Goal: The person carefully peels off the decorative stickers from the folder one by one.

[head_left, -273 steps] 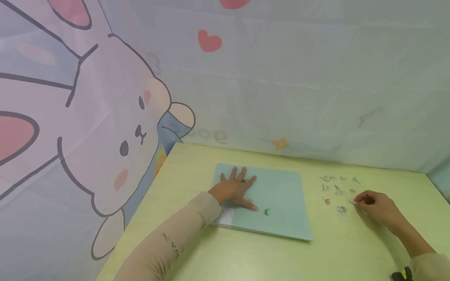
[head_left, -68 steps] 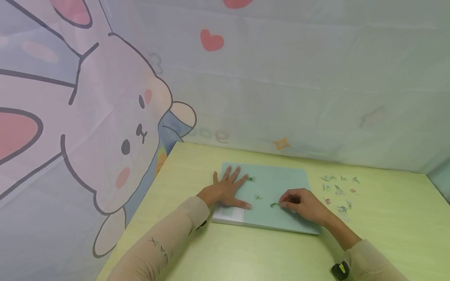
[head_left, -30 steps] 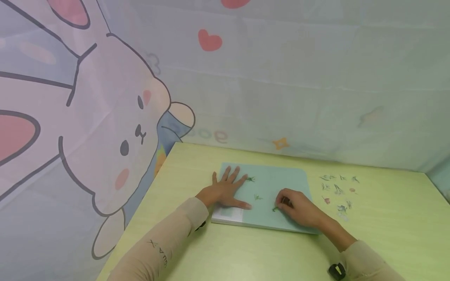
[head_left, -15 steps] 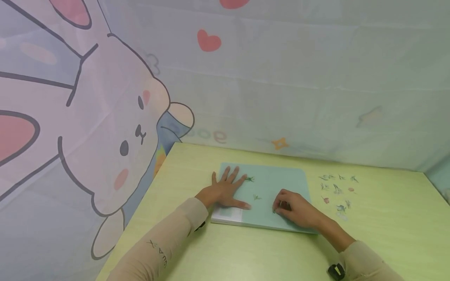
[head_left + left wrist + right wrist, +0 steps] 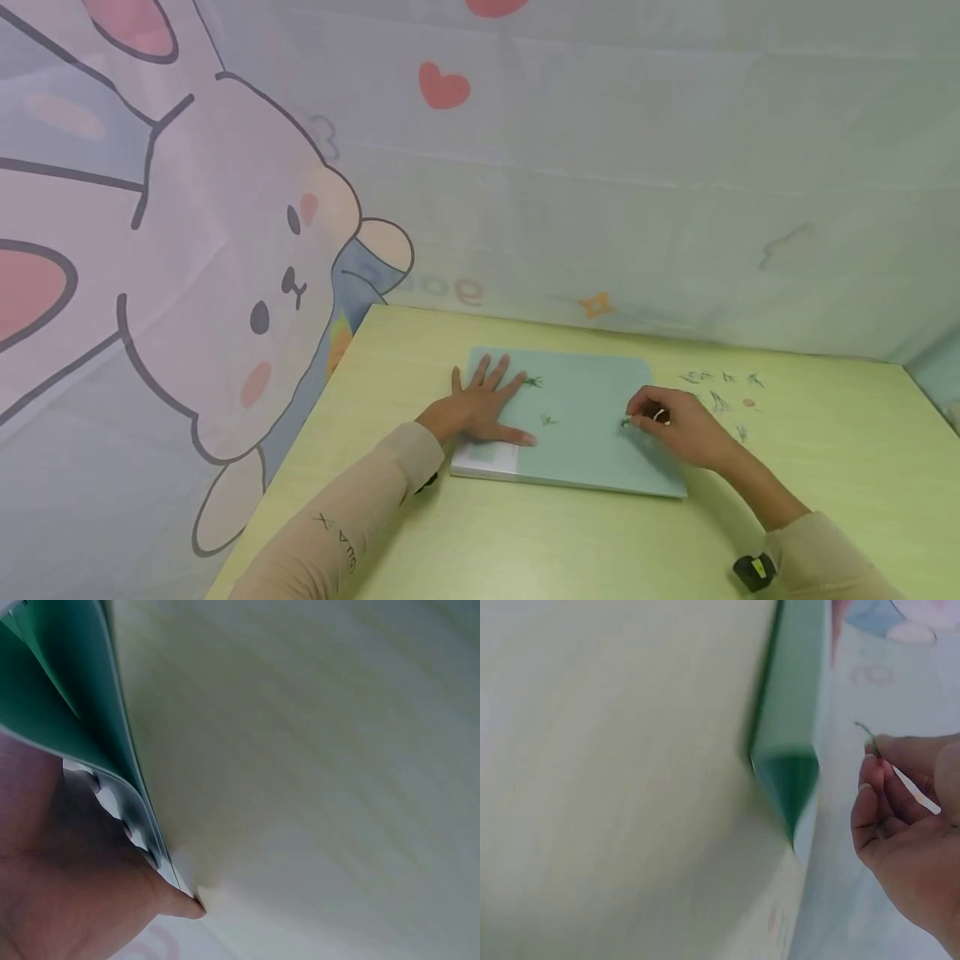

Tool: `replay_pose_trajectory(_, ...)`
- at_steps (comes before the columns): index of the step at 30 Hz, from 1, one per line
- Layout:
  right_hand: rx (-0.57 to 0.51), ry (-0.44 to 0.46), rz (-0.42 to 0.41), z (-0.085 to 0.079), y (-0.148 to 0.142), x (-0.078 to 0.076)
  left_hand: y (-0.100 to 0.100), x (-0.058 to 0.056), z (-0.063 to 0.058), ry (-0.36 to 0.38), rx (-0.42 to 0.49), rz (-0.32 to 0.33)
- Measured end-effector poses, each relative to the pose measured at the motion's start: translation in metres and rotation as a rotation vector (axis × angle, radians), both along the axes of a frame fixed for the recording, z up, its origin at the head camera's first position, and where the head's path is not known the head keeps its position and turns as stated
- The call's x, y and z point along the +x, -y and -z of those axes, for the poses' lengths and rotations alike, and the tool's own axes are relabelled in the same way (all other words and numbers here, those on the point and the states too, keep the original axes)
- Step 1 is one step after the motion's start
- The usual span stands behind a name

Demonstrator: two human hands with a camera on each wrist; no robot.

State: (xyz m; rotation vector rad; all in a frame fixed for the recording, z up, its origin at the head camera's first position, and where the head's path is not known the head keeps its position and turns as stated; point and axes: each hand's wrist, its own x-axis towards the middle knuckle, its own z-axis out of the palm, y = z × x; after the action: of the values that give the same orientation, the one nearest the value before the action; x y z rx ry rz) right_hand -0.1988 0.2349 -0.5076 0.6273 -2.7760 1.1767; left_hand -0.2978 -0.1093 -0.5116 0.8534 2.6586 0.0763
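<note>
My left hand (image 5: 480,410) lies flat with spread fingers on the left part of a pale green folder (image 5: 592,383). Its index fingertip is right beside a green sprig (image 5: 533,382), and a lighter sprig (image 5: 548,421) lies right of the thumb. Over the folder's right side, my right hand (image 5: 686,427) pinches a small green sprig (image 5: 868,735) between thumb and forefinger. In the right wrist view the sprig's thin curved stem sticks out past the fingertips. The left wrist view shows my left hand (image 5: 82,862) against the folder's edge.
Several small plant cut-outs (image 5: 718,401) lie on the yellow-green table (image 5: 570,550), right of the folder; my right hand covers part of that group. A printed cloth (image 5: 637,167) hangs behind the table. A white label (image 5: 491,458) marks the folder's front left corner.
My right hand was at the cut-outs, then worked at the green sprig on the folder. In the last half second it has moved right and away, carrying the sprig. The left hand stays.
</note>
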Motion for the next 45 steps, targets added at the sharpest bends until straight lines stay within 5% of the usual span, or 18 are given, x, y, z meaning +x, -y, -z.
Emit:
replay_pose_trajectory(10,0.049,-0.060,0.299,-0.009,-0.082,0.011,0.001,-0.002,0.002,0.025,0.007,-0.011)
replay_pose_trajectory(27,0.177,-0.012,0.657,0.026,-0.165,0.023,0.002,-0.018,0.026,0.058,0.024,-0.009)
replay_pose_trajectory(32,0.212,-0.061,0.663,0.030,-0.177,0.022,0.001,-0.021,0.029,0.063,0.027,-0.005)
replay_pose_trajectory(45,0.265,0.012,0.584,0.033,-0.186,0.030,0.002,-0.009,0.016,0.029,0.029,-0.003)
